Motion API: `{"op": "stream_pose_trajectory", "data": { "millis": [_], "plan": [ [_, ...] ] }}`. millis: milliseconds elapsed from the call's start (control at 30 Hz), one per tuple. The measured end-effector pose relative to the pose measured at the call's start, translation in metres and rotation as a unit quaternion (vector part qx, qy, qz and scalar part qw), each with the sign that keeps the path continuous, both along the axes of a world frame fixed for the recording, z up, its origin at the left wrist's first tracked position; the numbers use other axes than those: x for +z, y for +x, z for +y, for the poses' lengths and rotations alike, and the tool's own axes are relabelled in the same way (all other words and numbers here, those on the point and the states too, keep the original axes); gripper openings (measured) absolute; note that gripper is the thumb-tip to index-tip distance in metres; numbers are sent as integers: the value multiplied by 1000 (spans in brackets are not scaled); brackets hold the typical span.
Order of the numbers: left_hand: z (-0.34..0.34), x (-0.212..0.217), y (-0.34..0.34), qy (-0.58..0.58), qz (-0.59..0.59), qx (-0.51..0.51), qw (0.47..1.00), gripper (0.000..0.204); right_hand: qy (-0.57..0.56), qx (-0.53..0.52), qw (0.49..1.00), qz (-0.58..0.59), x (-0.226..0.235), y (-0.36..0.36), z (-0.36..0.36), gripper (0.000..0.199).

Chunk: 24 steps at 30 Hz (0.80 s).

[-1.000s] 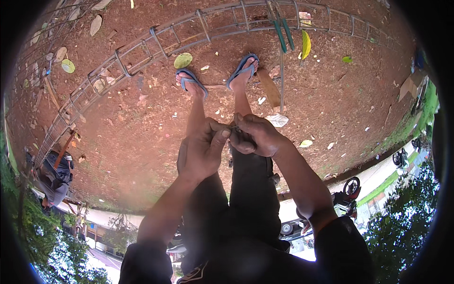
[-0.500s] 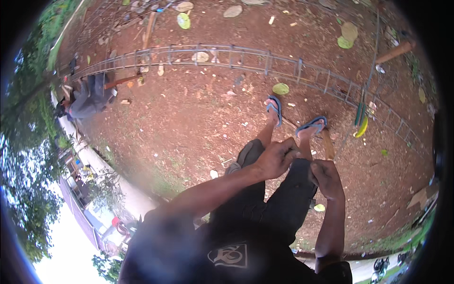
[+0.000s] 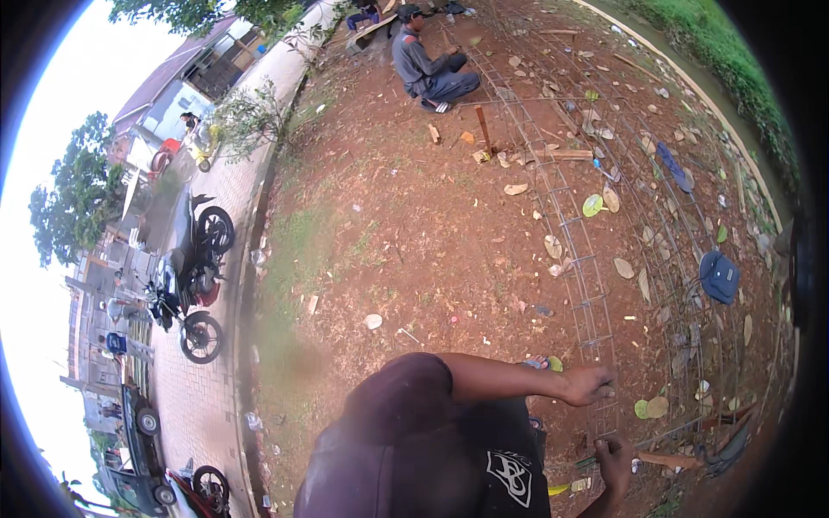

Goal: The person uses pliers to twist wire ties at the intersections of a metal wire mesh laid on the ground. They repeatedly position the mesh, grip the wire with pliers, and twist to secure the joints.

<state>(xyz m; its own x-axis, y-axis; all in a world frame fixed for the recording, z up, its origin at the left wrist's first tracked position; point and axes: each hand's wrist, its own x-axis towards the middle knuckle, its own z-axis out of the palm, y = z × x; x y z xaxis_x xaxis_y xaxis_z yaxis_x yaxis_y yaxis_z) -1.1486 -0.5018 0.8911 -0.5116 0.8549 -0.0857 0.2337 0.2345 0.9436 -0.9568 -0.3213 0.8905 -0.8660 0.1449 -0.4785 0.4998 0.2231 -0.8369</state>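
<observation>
My left hand reaches over from the left with its fingers curled closed, above a long steel rebar cage. Closer to me, at the lower right, my right hand is also curled, thumb against fingers, beside the near part of the cage. What either hand holds, if anything, is too small to make out. Thin bars joined by crosspieces form the cage, which runs away along the reddish soil. A sandaled foot of mine shows partly below my left forearm.
A co-worker in grey squats by the cage's far end. More thin bars, fallen leaves and a blue bag lie to the right. A piece of wood is beside my right hand. Motorcycles stand on the paved path at left.
The view has swung toward the left, bringing the co-worker, path and motorcycles into fuller view. My hands, earlier close together near my knees, now appear farther right and wider apart, both still curled.
</observation>
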Motion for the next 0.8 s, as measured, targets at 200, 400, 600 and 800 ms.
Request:
{"op": "stream_pose_trajectory", "data": {
  "millis": [200, 400, 600, 800],
  "plan": [
    [-42, 7, 60, -48, 8, 87, 995, 26, 327, -111, 936, 63, -19, -1, 32, 56],
    [-74, 8, 117, -98, -22, 167, 981, 22, 317, 177, 886, 290, 83, -13, -85, 52],
    [-94, 1, 109, -28, -410, 176, 895, 14, 403, 325, 790, 329, 53, -13, -123, 44],
    [-171, 14, 90, 33, -550, 116, 826, 19, 377, 468, 676, 427, 71, -62, -158, 47]
  ]
}}
